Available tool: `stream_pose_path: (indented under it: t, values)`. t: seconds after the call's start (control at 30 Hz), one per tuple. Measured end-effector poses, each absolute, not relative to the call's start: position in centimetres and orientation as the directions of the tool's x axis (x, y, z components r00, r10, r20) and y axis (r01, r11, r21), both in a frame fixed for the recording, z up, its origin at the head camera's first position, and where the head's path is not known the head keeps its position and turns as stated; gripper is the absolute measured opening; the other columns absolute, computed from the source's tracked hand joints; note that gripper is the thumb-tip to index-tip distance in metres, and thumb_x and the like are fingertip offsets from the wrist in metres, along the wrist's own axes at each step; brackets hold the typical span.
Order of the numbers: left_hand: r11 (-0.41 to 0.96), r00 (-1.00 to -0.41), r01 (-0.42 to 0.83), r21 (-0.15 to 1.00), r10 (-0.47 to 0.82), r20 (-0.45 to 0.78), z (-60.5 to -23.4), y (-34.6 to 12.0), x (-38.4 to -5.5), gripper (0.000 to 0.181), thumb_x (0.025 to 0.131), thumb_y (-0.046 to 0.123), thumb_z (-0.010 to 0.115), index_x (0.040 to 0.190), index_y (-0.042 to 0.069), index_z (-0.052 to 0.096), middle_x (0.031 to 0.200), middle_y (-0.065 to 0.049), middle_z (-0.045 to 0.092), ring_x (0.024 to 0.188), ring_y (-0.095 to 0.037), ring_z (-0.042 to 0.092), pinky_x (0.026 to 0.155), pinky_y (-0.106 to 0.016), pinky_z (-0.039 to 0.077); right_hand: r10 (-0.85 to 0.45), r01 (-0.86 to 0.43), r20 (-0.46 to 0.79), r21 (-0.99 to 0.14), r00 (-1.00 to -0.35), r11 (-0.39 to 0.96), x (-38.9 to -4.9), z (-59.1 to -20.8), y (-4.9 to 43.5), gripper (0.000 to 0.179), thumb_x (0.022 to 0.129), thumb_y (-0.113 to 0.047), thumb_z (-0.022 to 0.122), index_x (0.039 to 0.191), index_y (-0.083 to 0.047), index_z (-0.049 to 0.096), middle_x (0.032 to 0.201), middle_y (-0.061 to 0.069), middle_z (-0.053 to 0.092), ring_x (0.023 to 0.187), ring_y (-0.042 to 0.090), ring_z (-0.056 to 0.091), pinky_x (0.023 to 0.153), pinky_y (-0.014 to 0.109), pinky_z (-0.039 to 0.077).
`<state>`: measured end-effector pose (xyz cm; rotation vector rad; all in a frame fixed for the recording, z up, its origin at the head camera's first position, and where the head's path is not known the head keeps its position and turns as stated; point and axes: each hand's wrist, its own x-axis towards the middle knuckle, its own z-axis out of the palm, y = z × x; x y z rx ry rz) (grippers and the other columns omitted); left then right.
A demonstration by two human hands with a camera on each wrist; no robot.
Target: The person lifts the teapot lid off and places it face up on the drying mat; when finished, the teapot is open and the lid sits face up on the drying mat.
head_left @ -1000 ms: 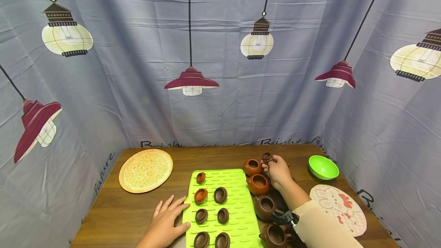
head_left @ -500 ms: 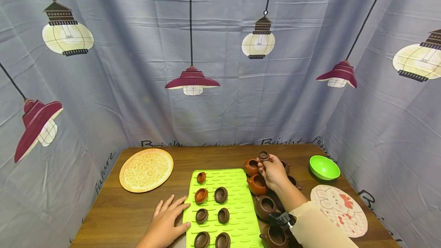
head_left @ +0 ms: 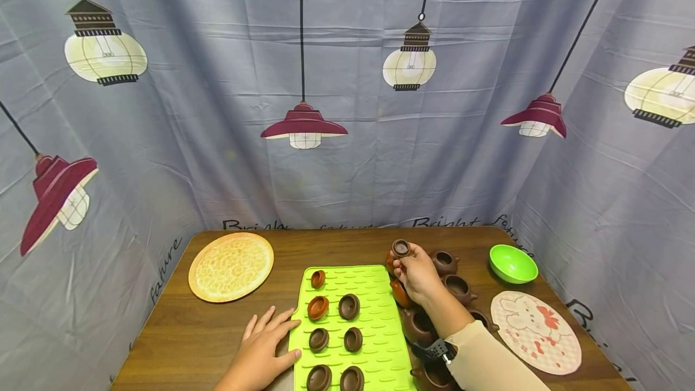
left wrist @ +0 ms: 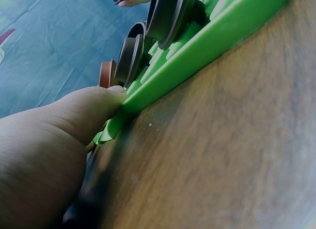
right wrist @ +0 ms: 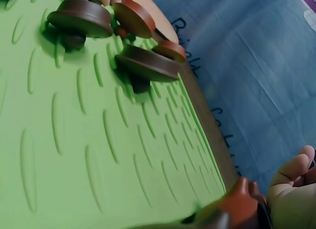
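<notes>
My right hand (head_left: 420, 273) pinches a small dark brown teapot lid (head_left: 400, 248) above the reddish teapots (head_left: 400, 294), partly hiding them. In the right wrist view the curled fingers of that hand (right wrist: 296, 184) show at the right edge, the lid hardly visible. My left hand (head_left: 262, 346) rests with fingers spread at the left edge of the lime-green mat (head_left: 374, 318). Its thumb (left wrist: 98, 103) touches the mat's side in the left wrist view. Several lids lie knob-down on the mat, including a reddish lid (head_left: 317, 308) and a dark brown lid (head_left: 349, 306).
Dark brown teapots (head_left: 457, 288) without lids stand in rows right of the mat. A green bowl (head_left: 513, 263) and a round rabbit-print mat (head_left: 534, 332) lie farther right. A round pizza-like mat (head_left: 230, 267) is at the back left. A printed curtain (head_left: 336, 186) hangs behind the table.
My right hand has carried the brown lid leftward from the right-hand teapots, over the reddish ones toward the green mat. My left hand has stayed in place.
</notes>
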<state>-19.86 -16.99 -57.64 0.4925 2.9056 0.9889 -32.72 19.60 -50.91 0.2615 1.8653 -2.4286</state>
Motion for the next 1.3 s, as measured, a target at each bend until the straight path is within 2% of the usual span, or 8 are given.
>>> stream_pose_path:
  t: [0.33, 0.63, 0.8, 1.03, 1.3]
  values:
    - [0.749, -0.95, 0.281, 0.599, 0.304, 0.066, -57.5, -17.0, -19.8, 0.064, 0.09, 0.056, 0.077, 0.142, 0.022, 0.065, 0.164, 0.0, 0.046, 0.157, -0.046, 0.025, 0.121, -0.075, 0.001, 0.001, 0.149, -0.154, -0.963, -0.988, -0.223, -32.1, -51.2, 18.0, 0.038, 0.108, 0.0, 0.043, 0.146, -0.002, 0.041, 0.117, 0.01, 0.064, 0.08, 0.008, 0.057, 0.063, 0.015, 0.05]
    - [0.75, -0.949, 0.282, 0.599, 0.308, 0.061, -57.6, -17.1, -19.8, 0.065, 0.089, 0.057, 0.076, 0.143, 0.022, 0.065, 0.164, 0.0, 0.046, 0.157, -0.047, 0.026, 0.121, -0.075, 0.001, -0.047, 0.163, -0.156, -0.95, -0.987, -0.264, -31.8, -51.6, 16.2, 0.037, 0.109, 0.0, 0.042, 0.146, -0.001, 0.041, 0.131, 0.023, 0.053, 0.081, 0.008, 0.055, 0.065, 0.016, 0.05]
    - [0.75, -0.949, 0.284, 0.597, 0.307, 0.067, -57.5, -17.1, -19.8, 0.064, 0.09, 0.057, 0.076, 0.143, 0.023, 0.064, 0.164, 0.001, 0.045, 0.157, -0.046, 0.025, 0.121, -0.075, 0.001, -0.09, 0.181, -0.161, -0.939, -0.983, -0.291, -31.7, -51.8, 15.3, 0.038, 0.108, 0.004, 0.04, 0.146, 0.0, 0.04, 0.128, 0.019, 0.054, 0.083, 0.009, 0.053, 0.067, 0.017, 0.049]
    - [0.748, -0.949, 0.288, 0.598, 0.307, 0.073, -57.6, -17.2, -19.8, 0.064, 0.09, 0.056, 0.076, 0.143, 0.022, 0.064, 0.165, 0.001, 0.045, 0.157, -0.047, 0.026, 0.121, -0.075, 0.001, -0.137, 0.222, -0.189, -0.927, -0.973, -0.302, -31.6, -52.1, 14.4, 0.032, 0.107, 0.003, 0.043, 0.139, 0.003, 0.044, 0.12, 0.016, 0.058, 0.086, 0.011, 0.057, 0.072, 0.018, 0.053]
    - [0.749, -0.948, 0.294, 0.594, 0.31, 0.078, -57.8, -17.2, -19.9, 0.064, 0.09, 0.056, 0.076, 0.143, 0.022, 0.064, 0.165, 0.001, 0.045, 0.157, -0.046, 0.025, 0.121, -0.076, 0.001, -0.148, 0.265, -0.24, -0.949, -0.959, -0.174, -31.3, -52.7, 13.7, 0.033, 0.108, -0.002, 0.048, 0.14, 0.005, 0.046, 0.111, 0.017, 0.062, 0.081, 0.01, 0.059, 0.067, 0.018, 0.053]
